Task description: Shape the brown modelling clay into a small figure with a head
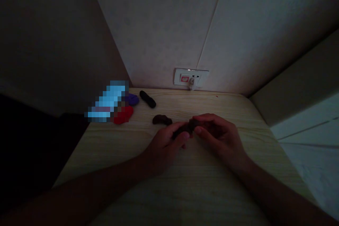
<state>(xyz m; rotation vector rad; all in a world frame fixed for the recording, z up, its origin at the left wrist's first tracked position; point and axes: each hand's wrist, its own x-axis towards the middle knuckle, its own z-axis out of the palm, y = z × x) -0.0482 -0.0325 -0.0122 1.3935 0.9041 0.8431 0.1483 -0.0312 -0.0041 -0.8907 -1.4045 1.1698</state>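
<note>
Both hands meet over the table, gripping a dark brown lump of modelling clay (182,131) between them. My left hand (165,144) is closed round its left part, with the thumb laid along the top. The fingers and thumb of my right hand (221,136) pinch its right end. Just beyond the left hand, a second dark brown piece of clay (159,119), slightly bent, lies on the table. The undersides of the held lump are hidden by my fingers.
On the wooden tabletop (185,190), a black clay roll (147,99), a purple lump (132,99) and a red lump (123,115) lie at the back left. A pixelated light-blue item (111,99) is beside them. A wall socket (191,77) with a plug sits behind the table.
</note>
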